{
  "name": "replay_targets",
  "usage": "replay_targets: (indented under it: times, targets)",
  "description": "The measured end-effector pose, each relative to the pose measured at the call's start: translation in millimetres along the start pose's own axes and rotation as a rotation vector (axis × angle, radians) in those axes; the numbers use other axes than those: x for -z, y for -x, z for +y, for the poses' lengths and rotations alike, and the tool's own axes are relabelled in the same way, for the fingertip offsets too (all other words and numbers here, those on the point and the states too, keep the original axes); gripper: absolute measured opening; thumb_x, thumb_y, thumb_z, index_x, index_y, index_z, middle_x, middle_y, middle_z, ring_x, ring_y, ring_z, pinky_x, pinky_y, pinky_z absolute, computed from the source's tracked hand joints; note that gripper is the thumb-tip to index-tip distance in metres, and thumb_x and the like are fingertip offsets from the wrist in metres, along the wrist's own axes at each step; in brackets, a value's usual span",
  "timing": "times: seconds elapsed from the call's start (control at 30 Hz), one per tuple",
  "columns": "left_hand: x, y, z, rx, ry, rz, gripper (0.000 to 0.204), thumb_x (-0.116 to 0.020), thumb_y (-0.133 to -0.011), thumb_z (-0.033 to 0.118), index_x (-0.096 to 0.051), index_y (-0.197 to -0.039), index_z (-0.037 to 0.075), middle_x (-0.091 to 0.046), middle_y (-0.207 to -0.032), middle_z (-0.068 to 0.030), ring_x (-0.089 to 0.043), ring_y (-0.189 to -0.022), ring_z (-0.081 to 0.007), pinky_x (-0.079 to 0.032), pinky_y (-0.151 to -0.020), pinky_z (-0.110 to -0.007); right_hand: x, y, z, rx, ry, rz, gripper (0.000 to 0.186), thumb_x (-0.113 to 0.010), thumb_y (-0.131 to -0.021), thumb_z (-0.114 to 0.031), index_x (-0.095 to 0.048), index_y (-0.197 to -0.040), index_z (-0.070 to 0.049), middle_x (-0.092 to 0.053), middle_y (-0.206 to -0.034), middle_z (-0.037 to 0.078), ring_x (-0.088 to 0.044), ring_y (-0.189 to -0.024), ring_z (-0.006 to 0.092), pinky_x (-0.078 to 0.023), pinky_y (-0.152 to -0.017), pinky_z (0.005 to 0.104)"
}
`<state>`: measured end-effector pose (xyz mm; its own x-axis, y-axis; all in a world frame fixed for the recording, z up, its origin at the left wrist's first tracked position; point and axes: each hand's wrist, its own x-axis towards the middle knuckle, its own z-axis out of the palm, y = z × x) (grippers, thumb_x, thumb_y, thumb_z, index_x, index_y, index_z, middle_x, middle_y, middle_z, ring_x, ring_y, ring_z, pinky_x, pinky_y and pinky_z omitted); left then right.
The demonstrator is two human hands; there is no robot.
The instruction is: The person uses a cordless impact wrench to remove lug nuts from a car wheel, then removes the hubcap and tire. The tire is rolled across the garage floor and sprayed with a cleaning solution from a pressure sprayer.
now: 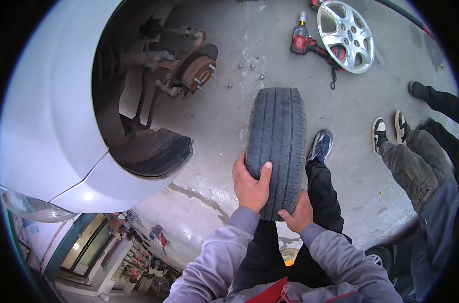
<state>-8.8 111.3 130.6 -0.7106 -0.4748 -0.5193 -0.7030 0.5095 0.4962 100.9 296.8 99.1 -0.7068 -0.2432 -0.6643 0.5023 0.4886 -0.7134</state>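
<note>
Tyre: worn black tyre (276, 141), upright between my hands, tread toward me; can't tell if its base touches the floor (224, 126).
Left hand: my left hand (252, 184) grips the tyre's left side, thumb on tread, fingers on the sidewall; finger spacing partly hidden.
Right hand: my right hand (297, 212) holds the right side, lower and nearer me, thumb at the tread's near end; can't tell finger spacing.
Car: pale car (53, 101) at left, wheel arch open, rusty hub (196, 71) exposed, studs showing.
Nuts: loose nuts (252, 66) on floor beyond the tyre.
Tools side: red-black power wrench (301, 43) beside silver wheel cover (348, 35), toward the floor's far right edge.
</note>
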Motion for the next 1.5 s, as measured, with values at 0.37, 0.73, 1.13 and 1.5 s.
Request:
replay_targets:
  times: [0.37,0.73,1.13,1.5]
  targets:
    - [11.2,2.2,-30.1,-0.204,-0.241,0.107,0.078,-0.070,-0.091,0.037,-0.046,-0.148,-0.011,-0.057,-0.135,-0.0322,-0.055,-0.125,-0.0503,-0.042,-0.108,-0.057,30.0,-45.7,-38.6,0.093,-0.085,0.111,0.094,-0.082,-0.088,-0.043,-0.037,-0.151,0.010,-0.048,-0.140,0.030,-0.056,-0.124,0.0425,-0.046,-0.109,0.0488]
    - [2.3,37.7,-51.6,-0.253,-0.250,0.117,0.079,-0.065,-0.092,0.036,-0.043,-0.150,-0.012,-0.056,-0.137,-0.0349,-0.055,-0.123,-0.0523,-0.042,-0.107,-0.059,51.8,-106.2,-97.4,0.489,0.214,0.231,0.065,-0.079,-0.084,-0.027,-0.056,-0.137,0.004,-0.049,-0.146,0.029,-0.047,-0.136,0.0501,-0.038,-0.117,0.0577]
    - [-12.5,101.4,-104.1,-0.339,-0.218,0.171,0.083,-0.062,-0.091,0.042,-0.043,-0.151,-0.012,-0.055,-0.141,-0.0345,-0.053,-0.128,-0.0515,-0.041,-0.109,-0.059,39.4,-90.2,-98.1,0.562,0.416,0.012,0.064,-0.079,-0.080,-0.029,-0.062,-0.136,-0.003,-0.054,-0.146,0.021,-0.046,-0.144,0.0430,-0.036,-0.123,0.0562]
    - [13.1,154.3,-191.8,-0.332,-0.138,0.118,0.086,-0.061,-0.092,0.047,-0.040,-0.152,-0.012,-0.050,-0.146,-0.0348,-0.049,-0.133,-0.0513,-0.037,-0.115,-0.059,-33.6,-12.1,-64.8,0.628,0.445,0.075,0.066,-0.076,-0.077,-0.028,-0.063,-0.138,-0.005,-0.055,-0.148,0.020,-0.046,-0.145,0.0403,-0.034,-0.124,0.0566]
